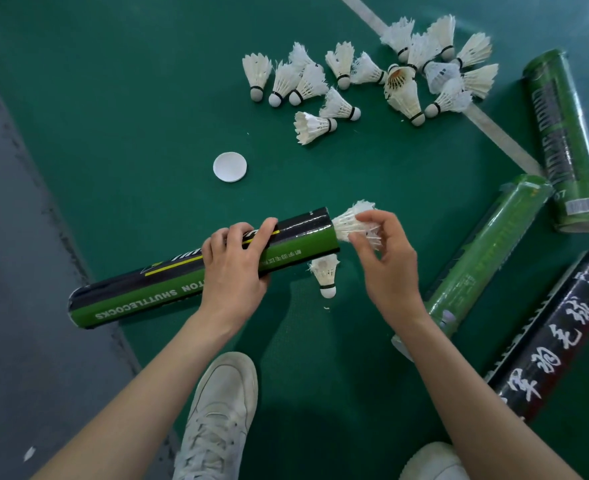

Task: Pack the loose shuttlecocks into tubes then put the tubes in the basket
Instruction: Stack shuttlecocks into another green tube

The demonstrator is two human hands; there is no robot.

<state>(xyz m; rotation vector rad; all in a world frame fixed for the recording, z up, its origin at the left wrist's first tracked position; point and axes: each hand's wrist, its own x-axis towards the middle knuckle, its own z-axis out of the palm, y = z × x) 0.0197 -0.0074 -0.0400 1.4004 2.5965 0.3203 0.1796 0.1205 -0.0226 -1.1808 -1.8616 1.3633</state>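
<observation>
grips green-and-black tube (130, 296) mid-length with left hand (234, 271), fingers curled over it | pinches shuttlecock (346, 223) by its feathers at tube's open right mouth with right hand (390, 268) | far: heap of loose shuttlecocks (372, 77), white cap (229, 167) nearer | reads "SHUTTLECOCKS", upside down, on tube

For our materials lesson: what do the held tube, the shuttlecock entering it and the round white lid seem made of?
Tube: likely cardboard in glossy printed film; sheen, wrinkled ends. Shuttlecock: real-looking white feathers, with separate quills. Lid: probably matte plastic, smooth and evenly white.
</observation>
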